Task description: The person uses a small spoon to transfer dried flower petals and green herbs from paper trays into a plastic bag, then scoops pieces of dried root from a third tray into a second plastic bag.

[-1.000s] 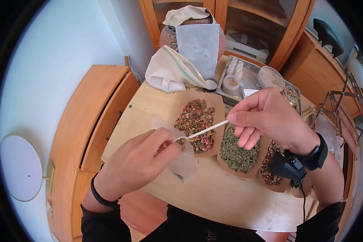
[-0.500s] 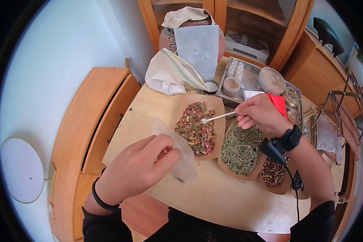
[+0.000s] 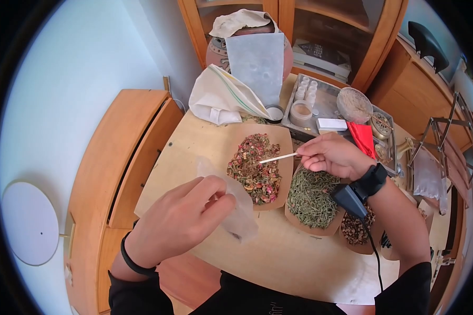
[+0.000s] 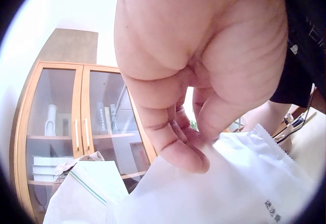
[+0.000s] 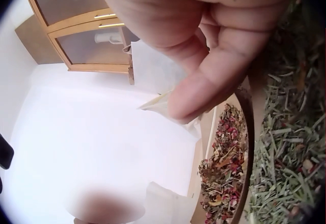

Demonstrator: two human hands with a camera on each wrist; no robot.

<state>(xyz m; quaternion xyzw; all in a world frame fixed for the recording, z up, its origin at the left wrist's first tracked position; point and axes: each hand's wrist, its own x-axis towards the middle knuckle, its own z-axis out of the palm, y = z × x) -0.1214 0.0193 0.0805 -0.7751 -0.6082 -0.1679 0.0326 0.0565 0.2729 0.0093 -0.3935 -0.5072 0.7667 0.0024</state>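
Pinching a limp, translucent bag, the left hand has its fingers close together. Rightward, pink-brown petals fill a paper tray. Above them points a thin, straight, pale stick, leftward from the nearer right hand, whose fingers pinch its end; tip contact is unclear. Green herbs lie beside the tray.

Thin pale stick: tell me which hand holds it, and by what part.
The right hand pinches the stick by its end farther from the dried petal mix.

Hand pinching slim pale stick
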